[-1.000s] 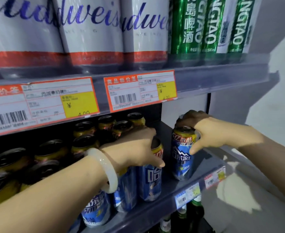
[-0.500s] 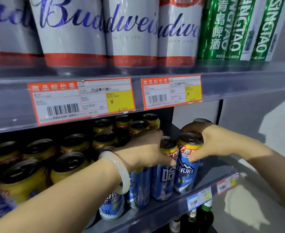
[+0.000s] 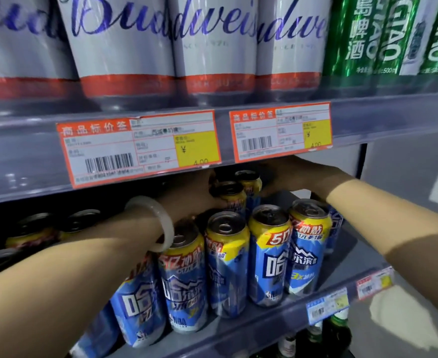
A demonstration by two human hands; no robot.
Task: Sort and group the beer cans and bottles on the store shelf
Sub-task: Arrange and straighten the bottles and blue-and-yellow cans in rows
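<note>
left hand (image 3: 197,195): reaching deep under the upper shelf, fingers hidden, grip unclear
blue cans (image 3: 228,264): standing in a front row below both wrists
right hand (image 3: 295,179): reaching in beside rear cans (image 3: 249,180), fingers dark, grip unclear

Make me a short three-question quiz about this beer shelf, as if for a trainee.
1. True or false: the green cans stand to the right of the white Budweiser cans on the upper shelf.
2. Which wrist wears the pale bangle? A) left B) right
3. Fill in: both hands reach toward the ____ of the shelf holding the blue and yellow cans.

Key: 1 true; 2 A; 3 back.
</note>
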